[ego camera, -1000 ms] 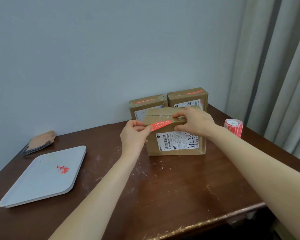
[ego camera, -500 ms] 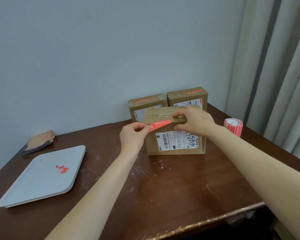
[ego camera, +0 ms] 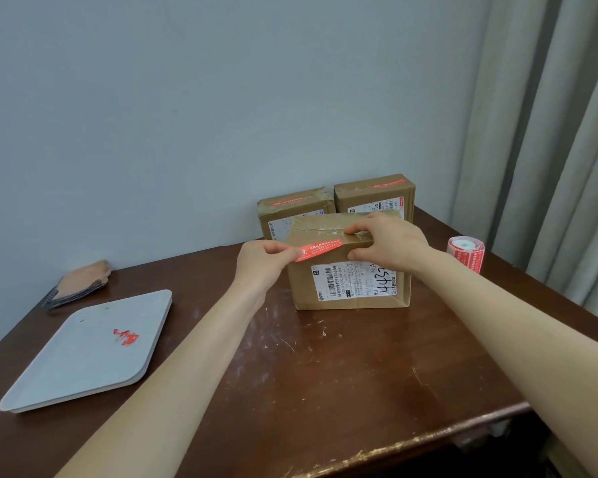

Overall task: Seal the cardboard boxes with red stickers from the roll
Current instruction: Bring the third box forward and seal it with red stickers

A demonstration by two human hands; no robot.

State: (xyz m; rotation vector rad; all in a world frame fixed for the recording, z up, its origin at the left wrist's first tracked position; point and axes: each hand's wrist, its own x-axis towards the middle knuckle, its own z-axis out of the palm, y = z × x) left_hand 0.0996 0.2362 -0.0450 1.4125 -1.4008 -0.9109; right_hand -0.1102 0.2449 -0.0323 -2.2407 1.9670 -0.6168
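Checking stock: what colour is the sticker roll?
Red with white print, white core; sticker roll, head view.

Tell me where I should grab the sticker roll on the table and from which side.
Take the sticker roll around its outer wrapped wall, coming from above. It stands on end with its hollow core facing up, apart from the boxes, so I judge fingers can close around it.

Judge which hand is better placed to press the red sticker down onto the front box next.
Left, probably. The left hand pinches the free end of the red sticker by the box's top front edge; the right hand is busy gripping the front box, steadying it.
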